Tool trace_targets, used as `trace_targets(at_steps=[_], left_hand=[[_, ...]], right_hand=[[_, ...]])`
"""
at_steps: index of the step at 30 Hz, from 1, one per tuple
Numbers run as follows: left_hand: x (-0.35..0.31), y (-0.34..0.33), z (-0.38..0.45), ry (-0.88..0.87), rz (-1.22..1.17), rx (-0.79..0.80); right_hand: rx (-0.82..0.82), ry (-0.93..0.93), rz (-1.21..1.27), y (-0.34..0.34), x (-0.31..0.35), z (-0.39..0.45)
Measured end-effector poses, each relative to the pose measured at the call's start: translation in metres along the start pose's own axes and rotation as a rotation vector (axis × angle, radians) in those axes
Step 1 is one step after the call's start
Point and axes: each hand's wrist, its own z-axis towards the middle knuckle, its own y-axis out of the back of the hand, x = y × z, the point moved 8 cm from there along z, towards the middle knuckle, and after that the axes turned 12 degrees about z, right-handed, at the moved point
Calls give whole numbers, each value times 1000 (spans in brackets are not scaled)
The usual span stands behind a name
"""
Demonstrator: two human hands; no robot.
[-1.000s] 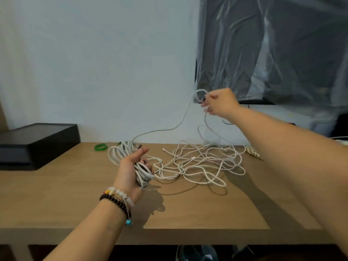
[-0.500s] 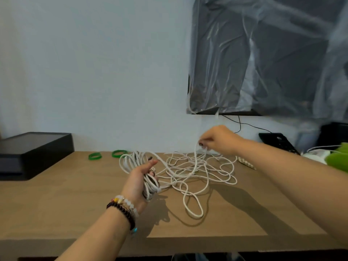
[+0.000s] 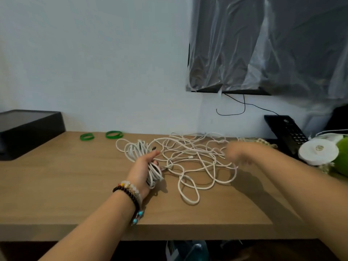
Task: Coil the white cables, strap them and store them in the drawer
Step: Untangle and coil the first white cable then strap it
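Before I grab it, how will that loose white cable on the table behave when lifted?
Likely floppy: the loose cable lies in limp, overlapping loops. It will probably snag and drag neighbouring loops, since strands cross repeatedly. It looks light and thin, and seems to run on to the coil held in the left hand.

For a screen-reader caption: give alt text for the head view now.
The left hand grips a coil of white cable over a wooden table, while the blurred right hand reaches into a loose tangle beside it. Two green bands lie behind.
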Motion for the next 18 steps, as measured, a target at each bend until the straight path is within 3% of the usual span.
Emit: trace_targets(at_steps=[4,6,9,12,14,18], left_hand=[[-1,-6,14,-46,200,13],[-5,-7,24,-125,354,-25],[-9,-12,30,-180,481,-28],[-8,-11,39,-153,411,-14],[-9,-9,47,-126,313,-17],[-14,-8,59,-91,142,-28]], right_hand=[[-601,106,345,72,26,-47],[-757,261,464,69,57,-75],[-605,403,464,14,99,-63],[-389,523,846,-30,97,-24],[-387,579,1045,-35,84,-12],[-447,663,1144,-21,68,-2]])
